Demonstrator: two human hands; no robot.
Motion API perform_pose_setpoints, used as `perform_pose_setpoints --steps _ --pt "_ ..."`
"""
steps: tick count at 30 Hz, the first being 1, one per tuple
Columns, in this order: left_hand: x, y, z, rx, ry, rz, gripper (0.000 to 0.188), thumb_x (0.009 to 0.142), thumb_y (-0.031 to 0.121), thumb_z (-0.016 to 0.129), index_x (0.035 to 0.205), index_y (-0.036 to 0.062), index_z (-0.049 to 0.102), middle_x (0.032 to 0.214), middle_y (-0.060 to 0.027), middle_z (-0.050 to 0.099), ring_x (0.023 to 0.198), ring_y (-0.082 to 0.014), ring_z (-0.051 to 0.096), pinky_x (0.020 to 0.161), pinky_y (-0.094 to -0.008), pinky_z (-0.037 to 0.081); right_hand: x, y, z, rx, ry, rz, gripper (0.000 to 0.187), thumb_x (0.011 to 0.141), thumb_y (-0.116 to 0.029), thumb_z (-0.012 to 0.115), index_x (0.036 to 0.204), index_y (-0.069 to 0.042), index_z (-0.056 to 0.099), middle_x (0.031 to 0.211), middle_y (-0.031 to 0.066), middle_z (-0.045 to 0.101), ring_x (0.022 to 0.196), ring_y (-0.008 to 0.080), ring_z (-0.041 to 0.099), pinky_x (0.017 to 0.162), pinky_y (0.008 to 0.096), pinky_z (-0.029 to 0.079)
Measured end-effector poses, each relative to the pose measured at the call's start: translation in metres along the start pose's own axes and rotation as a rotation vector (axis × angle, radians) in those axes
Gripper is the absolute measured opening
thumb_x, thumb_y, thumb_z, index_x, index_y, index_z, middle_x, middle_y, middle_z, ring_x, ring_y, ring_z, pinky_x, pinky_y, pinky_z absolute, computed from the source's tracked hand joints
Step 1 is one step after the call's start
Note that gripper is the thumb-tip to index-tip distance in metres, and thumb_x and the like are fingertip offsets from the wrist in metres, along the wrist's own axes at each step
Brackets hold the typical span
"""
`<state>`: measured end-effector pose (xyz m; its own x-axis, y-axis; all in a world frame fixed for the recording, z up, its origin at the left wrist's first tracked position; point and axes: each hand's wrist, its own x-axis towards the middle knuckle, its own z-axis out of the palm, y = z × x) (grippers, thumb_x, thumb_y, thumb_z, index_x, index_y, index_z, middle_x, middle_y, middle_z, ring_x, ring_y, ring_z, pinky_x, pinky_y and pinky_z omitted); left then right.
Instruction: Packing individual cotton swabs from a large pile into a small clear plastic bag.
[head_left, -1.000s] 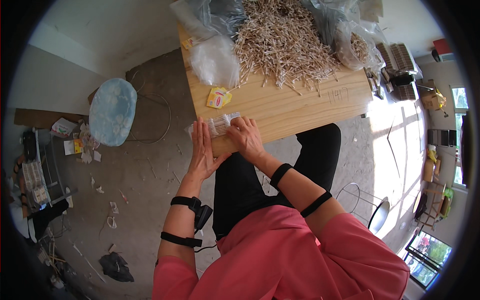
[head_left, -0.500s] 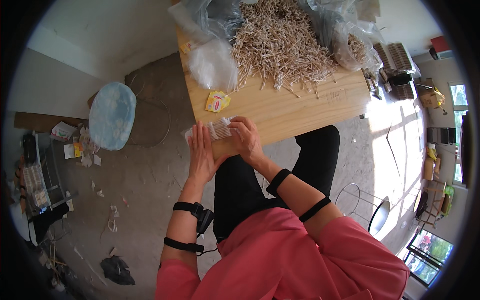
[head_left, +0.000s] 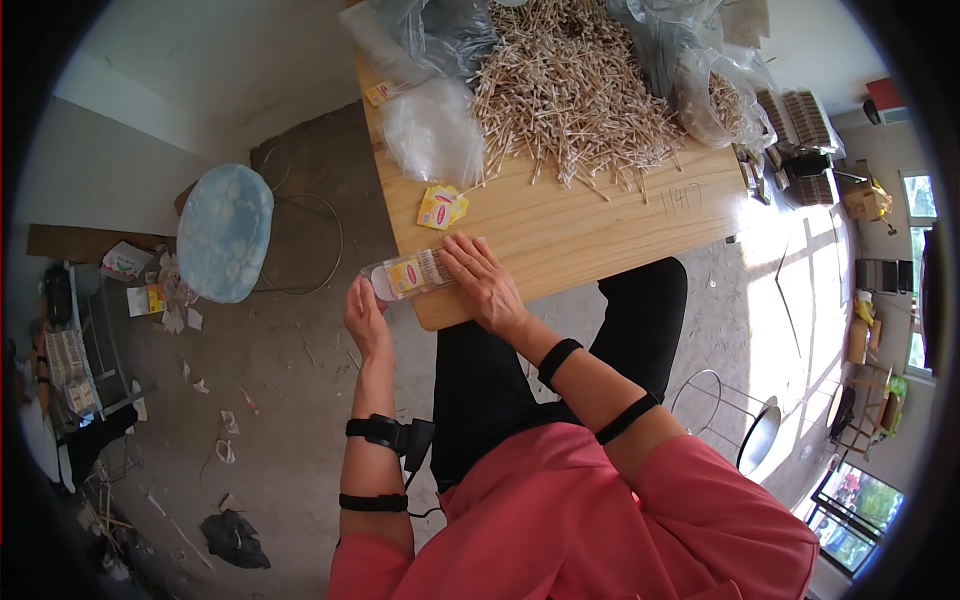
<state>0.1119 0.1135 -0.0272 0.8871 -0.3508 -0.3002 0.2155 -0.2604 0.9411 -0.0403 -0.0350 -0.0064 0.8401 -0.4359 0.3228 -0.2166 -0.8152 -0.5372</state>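
Observation:
A clear plastic packet of cotton swabs (head_left: 432, 266) lies across the near left corner of the wooden table. Inside it shows a yellow and white card (head_left: 406, 275), beside a row of swabs. At the packet's left end, which juts past the table edge, my left hand (head_left: 368, 314) is closed on the plastic flap. My right hand (head_left: 488, 284) lies flat over the other end, fingers stretched out and covering part of the swabs. Just beyond sit loose yellow cards (head_left: 441, 206). A large heap of cotton swabs (head_left: 575, 95) covers the far part of the table.
Empty clear bags (head_left: 432, 130) are stacked at the table's left edge. Grey plastic bags (head_left: 425, 35) flank the heap, and a clear bag with swabs (head_left: 712, 95) stands at its right. A blue-covered stool (head_left: 225, 233) stands left of the wooden table (head_left: 570, 240).
The yellow card now shows inside the packet. My left hand has gone from lying flat on the packet to gripping its left end. My right hand has flattened over the swabs.

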Motion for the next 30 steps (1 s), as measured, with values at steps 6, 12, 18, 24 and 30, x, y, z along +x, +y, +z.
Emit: perform_pose_setpoints --steps 6,12,18,24,30 --pt "0.008 -0.004 0.005 -0.118 -0.070 -0.187 0.052 0.102 0.050 0.050 0.130 0.0065 0.057 0.118 -0.0059 0.063 0.106 -0.0137 0.059 0.085 -0.0289 0.048 0.007 -0.006 0.001 0.569 0.310 0.423 0.037 0.096 0.007 0.045 0.130 0.001 0.056 0.148 0.0167 0.047 0.138 0.0296 0.045 0.113 0.0385 0.037" --pt "0.014 0.004 0.019 0.092 -0.164 -0.002 0.038 0.105 0.039 0.048 0.102 0.0035 0.061 0.088 -0.0013 0.062 0.077 -0.0103 0.056 0.069 -0.0265 0.047 0.015 -0.003 0.026 0.718 0.420 0.396 0.039 0.095 0.011 0.040 0.127 -0.002 0.057 0.145 0.0160 0.050 0.134 0.0298 0.048 0.110 0.0338 0.038" --pt "0.009 0.009 0.025 0.281 -0.056 0.282 0.035 0.105 0.031 0.051 0.090 -0.0001 0.058 0.074 -0.0056 0.061 0.069 -0.0105 0.055 0.061 -0.0300 0.046 0.025 -0.014 0.021 0.660 0.357 0.393 0.037 0.093 0.014 0.040 0.122 -0.002 0.057 0.144 0.0158 0.051 0.134 0.0310 0.048 0.112 0.0354 0.035" --pt "0.002 0.018 0.036 0.302 0.003 0.330 0.028 0.104 0.023 0.052 0.090 -0.0005 0.058 0.074 -0.0125 0.064 0.065 -0.0153 0.059 0.060 -0.0334 0.047 0.038 -0.037 0.048 0.725 0.406 0.452 0.029 0.099 0.006 0.040 0.119 -0.002 0.059 0.142 0.0149 0.052 0.134 0.0284 0.047 0.112 0.0347 0.035" --pt "0.000 0.019 0.034 0.333 0.024 0.398 0.024 0.103 0.020 0.054 0.089 0.0002 0.058 0.072 -0.0128 0.064 0.062 -0.0208 0.060 0.058 -0.0343 0.046 0.047 -0.053 0.043 0.647 0.382 0.451 0.029 0.094 0.006 0.042 0.118 -0.002 0.056 0.140 0.0184 0.052 0.131 0.0375 0.048 0.109 0.0379 0.038"
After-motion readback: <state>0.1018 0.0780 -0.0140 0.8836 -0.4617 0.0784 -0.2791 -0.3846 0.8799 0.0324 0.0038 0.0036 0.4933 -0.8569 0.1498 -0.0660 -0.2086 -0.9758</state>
